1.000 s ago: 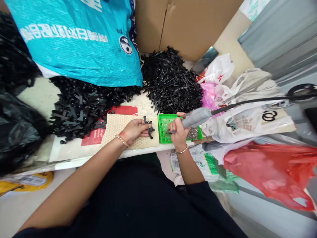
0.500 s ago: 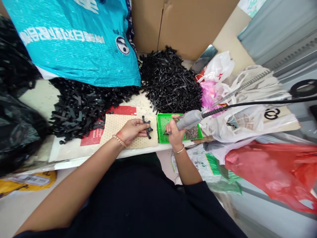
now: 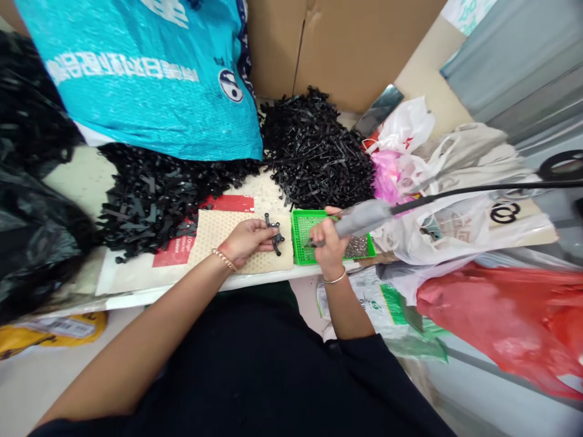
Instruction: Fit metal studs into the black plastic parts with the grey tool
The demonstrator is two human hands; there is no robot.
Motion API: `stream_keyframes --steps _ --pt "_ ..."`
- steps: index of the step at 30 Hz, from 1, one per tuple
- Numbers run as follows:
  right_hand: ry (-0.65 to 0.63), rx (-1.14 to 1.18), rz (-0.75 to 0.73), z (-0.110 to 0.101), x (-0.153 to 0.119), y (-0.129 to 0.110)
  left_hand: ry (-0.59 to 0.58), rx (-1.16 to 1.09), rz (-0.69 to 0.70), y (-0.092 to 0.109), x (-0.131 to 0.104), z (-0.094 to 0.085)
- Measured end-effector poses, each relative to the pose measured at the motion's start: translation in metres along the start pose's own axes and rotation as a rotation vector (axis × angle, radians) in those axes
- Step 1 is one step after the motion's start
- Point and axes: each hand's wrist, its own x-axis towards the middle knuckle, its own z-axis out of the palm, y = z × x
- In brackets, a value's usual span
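Between the fingertips of my left hand [image 3: 248,241] is a small jointed black plastic part [image 3: 277,238], held over a beige dimpled mat [image 3: 214,233]. My right hand [image 3: 328,243] is wrapped round a grey electric screwdriver [image 3: 362,220], its cable running off to the right. The tool's tip points left, over a green perforated tray [image 3: 301,243]. Small metal screws [image 3: 357,247] lie in the right part of this tray, partly hidden by the hand and tool.
Behind the tray rises a heap of black plastic parts [image 3: 323,158]. Another heap of black pieces [image 3: 141,206] lies left, under a blue bag [image 3: 155,91]. Plastic bags [image 3: 455,218] crowd the right side, with a red bag [image 3: 496,321] lower down. Cardboard [image 3: 346,48] stands at the back.
The view has shifted slightly, moving everything a little to the right. My right hand and the screwdriver have moved slightly right over the tray; my left hand keeps its hold on the black part.
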Motion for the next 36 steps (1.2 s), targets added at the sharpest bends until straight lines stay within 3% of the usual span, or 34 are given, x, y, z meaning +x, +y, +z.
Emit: stream_keyframes --steps 5,11,36 --pt "0.005 0.167 0.013 0.032 0.012 -0.029 -0.015 -0.016 0.003 -0.002 0.003 -0.001" --pt "-0.133 0.145 0.105 0.060 0.011 -0.013 -0.020 -0.028 0.011 -0.001 0.000 0.000" --pt "-0.124 0.073 0.054 0.060 0.007 0.000 -0.035 -0.013 0.017 -0.004 0.004 -0.002"
